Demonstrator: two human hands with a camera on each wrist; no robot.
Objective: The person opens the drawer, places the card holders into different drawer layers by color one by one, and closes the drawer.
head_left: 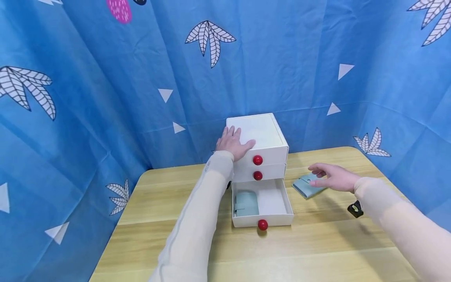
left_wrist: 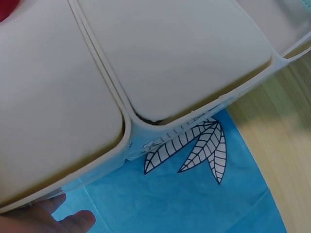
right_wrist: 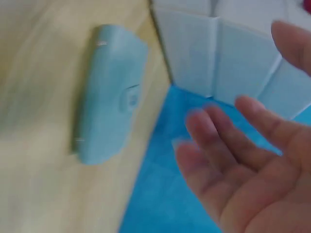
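Observation:
A white drawer unit (head_left: 258,131) with red round knobs stands at the back of the table. My left hand (head_left: 233,144) rests on its top left edge, fingers spread. The bottom drawer (head_left: 278,201) is pulled out, and a light green wallet (head_left: 246,203) lies in its left part. To the right of the unit, a second light green wallet (right_wrist: 112,94) with a snap lies on the table. Just above that wallet hovers my right hand (head_left: 331,177), its fingers loosely bent and holding nothing. In the right wrist view the hand is apart from the wallet.
The wooden table (head_left: 158,219) has rounded back corners. A blue curtain (head_left: 282,58) with leaf and triangle prints hangs behind it and at both sides. A small black object (head_left: 355,209) shows beneath my right forearm. The upper two drawers are closed.

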